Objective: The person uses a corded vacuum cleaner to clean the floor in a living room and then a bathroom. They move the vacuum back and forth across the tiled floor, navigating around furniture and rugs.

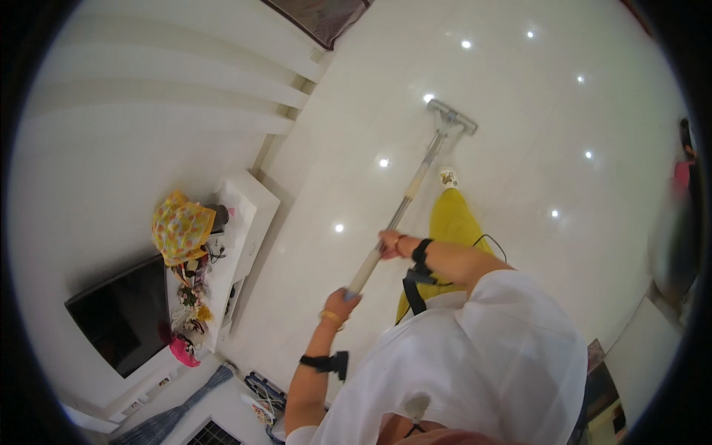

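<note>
A long-handled mop (415, 181) slants from my body out to the far floor, its wide flat head (452, 117) resting on the pale tiles. My left hand (342, 303) is wrapped round the top end of the pole. Lower down the shaft, my right hand (389, 245) grips it near the metal section. Both hands are closed on the handle, and dark straps with small devices sit on both forearms. My foot (448, 178), in a white patterned shoe or slipper, stands just behind the mop head.
Along the left wall runs a white cabinet (248, 211) with flowers and a yellow patterned cloth (182, 226) on top. A dark television (122, 315) hangs beside it. Folded dark-framed items (265, 393) stand at the lower left. Dark furniture (678, 245) lines the right edge.
</note>
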{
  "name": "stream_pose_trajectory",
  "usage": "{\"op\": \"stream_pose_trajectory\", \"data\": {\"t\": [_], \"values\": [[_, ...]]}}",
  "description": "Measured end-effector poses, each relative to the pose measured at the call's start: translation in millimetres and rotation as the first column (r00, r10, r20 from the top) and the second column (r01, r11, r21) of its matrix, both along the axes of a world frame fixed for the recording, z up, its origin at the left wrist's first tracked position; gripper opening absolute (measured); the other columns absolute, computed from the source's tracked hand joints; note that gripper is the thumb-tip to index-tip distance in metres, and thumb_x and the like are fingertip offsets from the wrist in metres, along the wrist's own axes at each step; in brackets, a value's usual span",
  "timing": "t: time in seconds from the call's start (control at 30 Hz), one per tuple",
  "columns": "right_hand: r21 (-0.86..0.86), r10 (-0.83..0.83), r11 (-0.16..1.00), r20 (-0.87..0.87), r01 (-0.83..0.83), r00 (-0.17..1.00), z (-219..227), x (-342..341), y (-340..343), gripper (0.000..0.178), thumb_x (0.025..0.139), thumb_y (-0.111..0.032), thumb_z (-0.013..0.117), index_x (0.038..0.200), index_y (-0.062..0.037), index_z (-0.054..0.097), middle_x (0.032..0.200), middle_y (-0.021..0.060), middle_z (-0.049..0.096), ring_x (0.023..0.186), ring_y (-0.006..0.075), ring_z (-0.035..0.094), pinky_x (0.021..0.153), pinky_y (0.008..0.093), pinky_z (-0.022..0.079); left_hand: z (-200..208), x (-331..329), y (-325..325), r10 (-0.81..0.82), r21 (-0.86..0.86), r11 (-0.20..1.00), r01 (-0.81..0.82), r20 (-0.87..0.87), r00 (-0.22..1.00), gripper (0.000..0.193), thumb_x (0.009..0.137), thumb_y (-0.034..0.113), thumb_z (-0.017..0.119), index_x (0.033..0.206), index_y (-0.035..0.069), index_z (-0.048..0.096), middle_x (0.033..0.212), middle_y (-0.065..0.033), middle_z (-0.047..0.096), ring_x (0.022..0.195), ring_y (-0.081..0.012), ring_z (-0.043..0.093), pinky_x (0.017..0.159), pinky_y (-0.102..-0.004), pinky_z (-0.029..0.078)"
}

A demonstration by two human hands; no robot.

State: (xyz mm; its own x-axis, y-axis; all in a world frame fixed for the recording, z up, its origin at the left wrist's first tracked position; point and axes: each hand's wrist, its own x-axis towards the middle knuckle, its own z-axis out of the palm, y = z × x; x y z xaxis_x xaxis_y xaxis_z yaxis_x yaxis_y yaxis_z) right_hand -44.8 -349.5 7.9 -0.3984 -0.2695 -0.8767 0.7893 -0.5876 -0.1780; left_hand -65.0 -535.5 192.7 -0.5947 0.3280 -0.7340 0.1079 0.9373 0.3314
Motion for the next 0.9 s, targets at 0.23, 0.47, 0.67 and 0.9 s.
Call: {"op": "stream_pose_trajectory", "data": {"t": [0.23, 0.47, 0.67, 0.9], "values": [[0.877, 0.440, 0.457, -0.078, -0.148, 0.895, -40.8, -29.4, 304.8, 0.037, 0.081, -0.029, 0.039, 0.087, 0.0039, 0.054, 0.070, 0.0172, 0.054, 0.061, 0.0255, 0.054, 0.052, 0.0400, 0.044, -69.7, -33.6, 301.9, -0.087, 0.223, 0.973, 0.051, 0.153, 0.984, 0.045, 0.071, 0.036, 0.058, 0.078, -0.007, 0.049, 0.059, -0.0174, 0.054, 0.045, -0.0243, 0.055, 0.044, -0.0337, 0.045], [0.843, 0.158, 0.414, 0.305, -0.344, 0.939, -58.7, -51.4, 436.8, 0.020, 0.077, -0.012, 0.044, 0.084, 0.0020, 0.057, 0.075, 0.0185, 0.059, 0.066, 0.0298, 0.059, 0.057, 0.0354, 0.049, -104.0, -56.2, 436.0, -0.128, 0.169, 0.983, 0.072, 0.349, 0.928, 0.044, 0.070, 0.034, 0.058, 0.089, -0.005, 0.049, 0.085, -0.0244, 0.055, 0.080, -0.0356, 0.054, 0.067, -0.0384, 0.043], [0.902, 0.037, 0.430, 0.029, -0.042, 0.999, -95.6, -23.9, 322.6, 0.021, 0.074, -0.015, 0.044, 0.077, 0.0051, 0.052, 0.062, 0.0159, 0.054, 0.061, 0.0253, 0.055, 0.050, 0.0367, 0.043, -120.6, -53.9, 327.3, -0.257, 0.222, 0.953, 0.207, 0.224, 0.940, 0.046, 0.070, 0.032, 0.059, 0.085, -0.009, 0.047, 0.064, -0.0174, 0.056, 0.051, -0.0231, 0.057, 0.043, -0.0315, 0.046], [0.775, 0.857, -0.093, 0.382, -0.625, 0.345, -103.5, -49.5, 97.4, 0.011, 0.056, -0.017, 0.062, 0.056, -0.0071, 0.057, 0.059, 0.0103, 0.058, 0.053, 0.0221, 0.056, 0.045, 0.0356, 0.044, -20.2, -93.1, 130.9, -0.294, 0.026, 0.955, 0.296, 0.221, 0.930, 0.046, 0.070, 0.041, 0.057, 0.082, -0.003, 0.050, 0.063, -0.0131, 0.056, 0.052, -0.0222, 0.055, 0.051, -0.0331, 0.045]]}}
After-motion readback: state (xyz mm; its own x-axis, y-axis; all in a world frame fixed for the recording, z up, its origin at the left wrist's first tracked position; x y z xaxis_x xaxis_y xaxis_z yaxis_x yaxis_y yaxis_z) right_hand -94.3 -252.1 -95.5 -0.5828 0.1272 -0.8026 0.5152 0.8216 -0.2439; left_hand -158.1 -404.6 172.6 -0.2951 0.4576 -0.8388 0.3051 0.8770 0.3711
